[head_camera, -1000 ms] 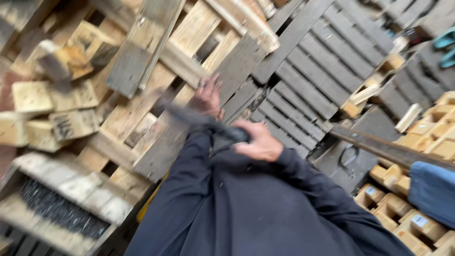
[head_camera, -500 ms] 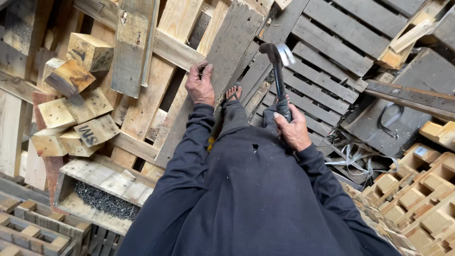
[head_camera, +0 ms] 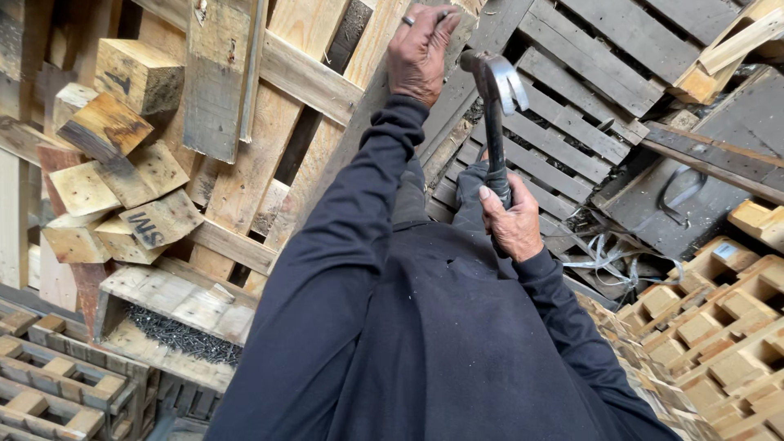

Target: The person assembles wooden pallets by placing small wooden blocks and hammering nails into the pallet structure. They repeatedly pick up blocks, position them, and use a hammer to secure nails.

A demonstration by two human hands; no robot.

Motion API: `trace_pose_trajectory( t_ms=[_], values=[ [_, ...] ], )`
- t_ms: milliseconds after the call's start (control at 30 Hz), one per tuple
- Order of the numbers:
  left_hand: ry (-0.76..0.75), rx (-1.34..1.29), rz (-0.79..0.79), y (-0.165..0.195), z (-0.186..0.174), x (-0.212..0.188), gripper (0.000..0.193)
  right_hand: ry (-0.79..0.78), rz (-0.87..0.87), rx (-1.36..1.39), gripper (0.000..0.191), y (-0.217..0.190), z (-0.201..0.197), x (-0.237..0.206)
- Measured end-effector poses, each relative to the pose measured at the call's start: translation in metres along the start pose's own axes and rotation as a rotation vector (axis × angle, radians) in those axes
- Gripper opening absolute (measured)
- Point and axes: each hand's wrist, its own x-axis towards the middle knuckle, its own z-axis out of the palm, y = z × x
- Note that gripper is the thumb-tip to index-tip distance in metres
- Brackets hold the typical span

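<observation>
— While we look down past the dark sleeves, what room do we have around the hammer (head_camera: 494,122)?

— Little. Our right hand (head_camera: 510,220) is wrapped shut around the lower end of the handle, thumb lying up along it. The head stands free in the air just right of our left hand (head_camera: 419,51), with a narrow gap between the two. Right of the head lie the slats of a grey pallet (head_camera: 572,131); we cannot tell how far below it they sit.

— And the left hand?

— It is curled closed over the top edge of a grey, leaning board (head_camera: 371,122), fingers hooked over the end.

— Which way does the hammer run?

— Its long axis is nearly upright in our view, handle end low in the right hand, metal head at the top, claw turned to the right.

— And the ground about us?

— Stacked and tilted pallets everywhere. Loose wooden blocks (head_camera: 122,188) are heaped at the left, well apart from both hands. A tray of dark nails (head_camera: 184,336) sits low at the left. Pale block-frames (head_camera: 719,318) fill the lower right, and strapping (head_camera: 608,257) lies tangled beside them.
</observation>
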Motion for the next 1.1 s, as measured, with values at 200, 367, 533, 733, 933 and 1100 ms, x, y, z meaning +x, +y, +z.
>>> trace_pose_trajectory(
  t_ms=[200,367,533,733,933,1100],
  values=[
    [-0.042,0.194,-0.126,-0.009,0.005,0.000,0.020,0.022,-0.023,-0.052,0.027,-0.023,-0.003,0.019],
    [-0.048,0.178,-0.038,0.002,-0.001,0.003,0.017,-0.016,-0.132,-0.068,0.030,-0.046,-0.010,0.014],
    [-0.065,0.263,-0.059,0.011,-0.008,0.004,0.018,-0.085,-0.326,-0.131,0.033,-0.066,-0.005,0.016],
    [-0.068,0.249,-0.068,0.006,-0.003,0.005,0.021,-0.032,-0.101,-0.355,0.033,-0.084,0.000,0.021],
    [-0.076,0.253,-0.033,0.000,-0.007,-0.002,0.020,-0.076,-0.327,-0.220,0.034,-0.094,0.006,0.021],
    [-0.099,0.266,-0.068,-0.014,-0.005,0.003,0.016,0.004,-0.057,-0.486,0.034,-0.098,0.002,0.028]
  ],
)
